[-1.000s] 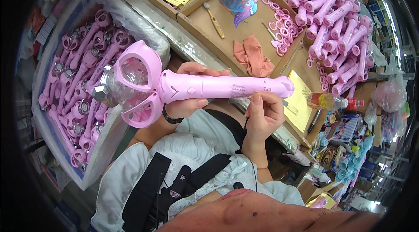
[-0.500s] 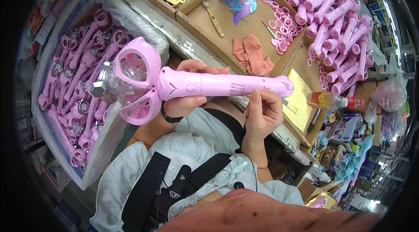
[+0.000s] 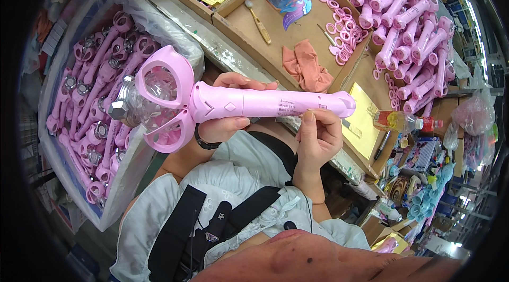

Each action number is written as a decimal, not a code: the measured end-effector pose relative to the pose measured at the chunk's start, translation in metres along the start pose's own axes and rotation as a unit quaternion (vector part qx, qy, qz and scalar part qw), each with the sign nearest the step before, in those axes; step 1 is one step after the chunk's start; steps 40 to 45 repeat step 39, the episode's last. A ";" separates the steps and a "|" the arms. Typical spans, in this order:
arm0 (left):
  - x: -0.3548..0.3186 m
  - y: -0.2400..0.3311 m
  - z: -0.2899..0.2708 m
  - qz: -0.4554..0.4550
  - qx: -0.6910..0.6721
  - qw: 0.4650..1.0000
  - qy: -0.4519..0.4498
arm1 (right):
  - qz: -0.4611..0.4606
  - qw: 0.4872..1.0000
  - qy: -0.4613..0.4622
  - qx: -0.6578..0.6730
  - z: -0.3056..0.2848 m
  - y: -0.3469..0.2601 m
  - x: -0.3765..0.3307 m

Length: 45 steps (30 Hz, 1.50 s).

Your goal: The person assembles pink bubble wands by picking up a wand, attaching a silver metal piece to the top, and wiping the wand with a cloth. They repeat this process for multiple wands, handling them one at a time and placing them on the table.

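Note:
A pink toy wand (image 3: 217, 102) lies level across the middle of the view, with a clear dome, open pink loops and a silver faceted tip at its left end. My left hand (image 3: 225, 127) is wrapped round the handle just below the head, fingers on the far side and thumb on the near side. At the handle's right part, my right hand (image 3: 321, 136) pinches thumb and forefinger against the near edge. A thin clear sticker (image 3: 288, 119) shows at that edge by these fingertips. Small dark print marks the handle beside it.
Left stands a lined foam box (image 3: 124, 176) of similar wands. On the bench, a cardboard tray (image 3: 233, 16) holds a toothbrush (image 3: 258, 22), an orange cloth (image 3: 306, 67) and pink rings (image 3: 347, 32). Pink handles (image 3: 408, 22) pile up far right, near yellow sheets (image 3: 363, 123) and a bottle (image 3: 395, 122).
The wand has shifted very slightly to the left with both hands. My grip looks the same. At the upper right edge, another person's arm has moved.

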<state>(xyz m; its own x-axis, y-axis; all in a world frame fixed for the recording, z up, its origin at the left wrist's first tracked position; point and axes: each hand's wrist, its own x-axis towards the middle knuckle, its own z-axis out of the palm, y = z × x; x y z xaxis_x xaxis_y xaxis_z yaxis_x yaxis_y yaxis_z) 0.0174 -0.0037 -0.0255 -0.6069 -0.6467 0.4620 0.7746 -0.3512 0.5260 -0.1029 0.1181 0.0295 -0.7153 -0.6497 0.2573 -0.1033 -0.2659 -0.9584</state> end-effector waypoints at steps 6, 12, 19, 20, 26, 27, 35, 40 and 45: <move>0.001 -0.001 -0.002 0.008 0.001 1.000 -0.010 | 0.006 1.000 0.002 -0.007 0.001 -0.001 0.000; 0.001 0.001 0.002 0.004 -0.006 1.000 0.010 | 0.003 1.000 -0.001 -0.006 0.001 0.000 0.000; 0.000 0.003 0.001 -0.003 -0.009 1.000 0.007 | -0.009 0.999 -0.010 -0.033 0.000 0.005 0.000; -0.001 0.003 0.000 0.000 0.008 1.000 0.000 | -0.012 0.999 -0.006 -0.045 0.001 0.007 0.000; 0.001 0.010 0.000 0.009 0.130 0.990 -0.060 | -0.076 0.990 -0.008 -0.121 0.008 0.020 0.003; 0.002 0.012 0.001 0.013 0.154 0.985 -0.072 | -0.056 0.990 0.001 -0.133 0.008 0.021 0.002; 0.003 0.023 -0.003 -0.017 0.137 0.989 -0.057 | 0.008 0.979 0.118 -0.164 -0.022 0.040 0.025; 0.005 0.041 -0.016 -0.086 0.083 0.993 -0.021 | -0.180 0.875 -0.024 -0.449 -0.057 0.034 0.033; 0.005 0.041 -0.016 -0.086 0.083 0.993 -0.021 | -0.180 0.875 -0.024 -0.449 -0.057 0.034 0.033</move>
